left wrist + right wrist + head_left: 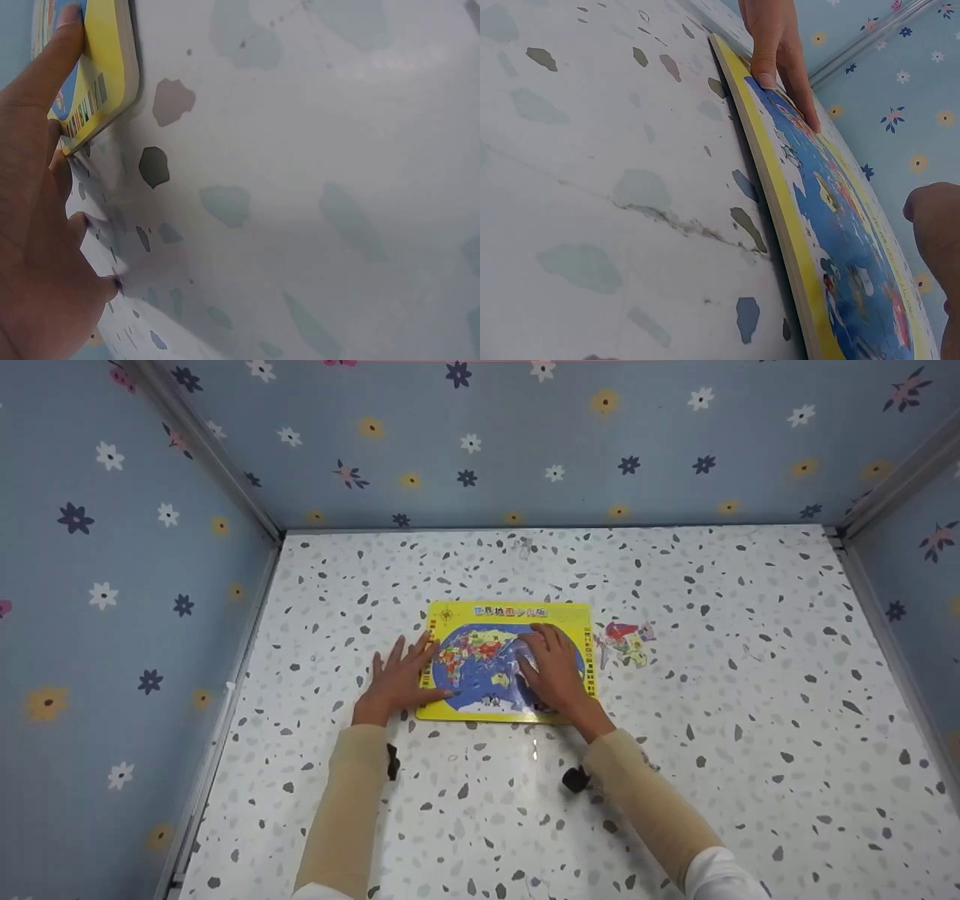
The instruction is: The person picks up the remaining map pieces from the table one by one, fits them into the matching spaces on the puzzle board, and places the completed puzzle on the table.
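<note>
Widely spread, the left hand (399, 681) touches the map board (486, 666); if the right hand (555, 671) pinches, I cannot tell.

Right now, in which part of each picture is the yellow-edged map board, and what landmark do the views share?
Head: the map board lies near the centre, on the speckled tabletop.
Left wrist: only part of the map board, at upper left.
Right wrist: the map board slants from upper middle to lower right, cropped by the bottom edge.
Shared landmark: the left hand, touching the map board in all three.
</note>
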Motion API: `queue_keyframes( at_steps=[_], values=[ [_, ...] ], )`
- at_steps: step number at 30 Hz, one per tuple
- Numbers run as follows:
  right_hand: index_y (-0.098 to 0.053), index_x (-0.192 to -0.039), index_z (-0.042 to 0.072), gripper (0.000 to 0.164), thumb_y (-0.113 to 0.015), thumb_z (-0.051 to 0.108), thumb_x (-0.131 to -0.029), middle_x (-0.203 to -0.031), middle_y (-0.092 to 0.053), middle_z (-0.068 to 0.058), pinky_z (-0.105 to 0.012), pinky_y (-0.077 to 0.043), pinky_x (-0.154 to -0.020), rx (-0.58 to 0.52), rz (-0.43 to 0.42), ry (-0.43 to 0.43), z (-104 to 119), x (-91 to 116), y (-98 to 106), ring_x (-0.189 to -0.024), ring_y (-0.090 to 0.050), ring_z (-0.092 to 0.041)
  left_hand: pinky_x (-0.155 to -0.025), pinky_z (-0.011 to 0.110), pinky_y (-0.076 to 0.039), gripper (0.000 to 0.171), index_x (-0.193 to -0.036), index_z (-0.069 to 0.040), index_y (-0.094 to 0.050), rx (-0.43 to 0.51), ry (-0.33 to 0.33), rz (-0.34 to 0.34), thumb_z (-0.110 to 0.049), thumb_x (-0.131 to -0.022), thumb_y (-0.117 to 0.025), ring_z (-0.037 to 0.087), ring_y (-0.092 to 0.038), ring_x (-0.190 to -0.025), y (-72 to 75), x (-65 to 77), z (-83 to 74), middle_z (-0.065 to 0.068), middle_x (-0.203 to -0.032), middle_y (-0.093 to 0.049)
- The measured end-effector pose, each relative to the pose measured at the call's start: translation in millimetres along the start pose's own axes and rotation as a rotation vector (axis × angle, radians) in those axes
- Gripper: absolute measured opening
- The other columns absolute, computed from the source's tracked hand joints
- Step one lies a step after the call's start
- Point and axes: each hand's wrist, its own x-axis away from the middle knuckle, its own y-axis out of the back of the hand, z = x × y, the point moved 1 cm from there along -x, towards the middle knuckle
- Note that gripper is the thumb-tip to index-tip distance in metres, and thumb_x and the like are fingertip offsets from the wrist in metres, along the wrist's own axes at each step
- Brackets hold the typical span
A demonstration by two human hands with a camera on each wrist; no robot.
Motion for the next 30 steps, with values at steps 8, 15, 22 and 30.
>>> queue_keyframes(
  at_steps=[8,15,22,30],
  values=[
    [-0.060,-0.125,0.013,0.034,-0.063,0.022,-0.092,-0.135,-0.051,-0.012,-0.051,-0.029,-0.111,-0.031,-0.018,-0.083,-13.2,9.0,9.9,-0.132,-0.039,-0.029,-0.114,0.061,0.012,0.103,-0.152,-0.041,-0.011,0.002,0.003,0.001,-0.075,-0.071,-0.063,0.026,0.012,-0.149,0.6,0.2,0.0,-0.014,-0.161,0.003],
    [-0.061,-0.123,0.014,0.034,-0.064,0.026,-0.092,-0.136,-0.048,-0.008,-0.052,-0.028,-0.109,-0.040,-0.007,-0.130,-21.0,17.8,14.5,-0.131,-0.038,-0.028,-0.114,0.062,0.011,0.103,-0.153,-0.039,-0.011,0.004,-0.010,-0.004,-0.075,-0.071,-0.063,0.027,0.011,-0.149,0.1,-0.1,0.9,-0.014,-0.161,0.001],
    [-0.060,-0.126,0.012,0.038,-0.065,0.027,-0.091,-0.138,-0.046,-0.008,-0.053,-0.025,-0.111,-0.060,-0.005,-0.151,-25.2,25.2,21.7,-0.133,-0.037,-0.028,-0.114,0.063,0.012,0.103,-0.152,-0.041,-0.009,-0.002,-0.010,0.001,-0.077,-0.071,-0.060,0.026,0.011,-0.149,-1.2,-1.4,3.1,-0.014,-0.161,0.003],
    [-0.060,-0.124,0.009,0.035,-0.064,0.025,-0.092,-0.141,-0.043,-0.009,-0.052,-0.025,-0.113,-0.066,-0.012,-0.205,-32.8,33.8,31.7,-0.135,-0.033,-0.029,-0.114,0.062,0.012,0.103,-0.152,-0.041,-0.008,-0.008,-0.002,0.009,-0.078,-0.071,-0.059,0.027,0.012,-0.149,-1.0,-1.8,2.4,-0.014,-0.161,0.003]
  ],
)
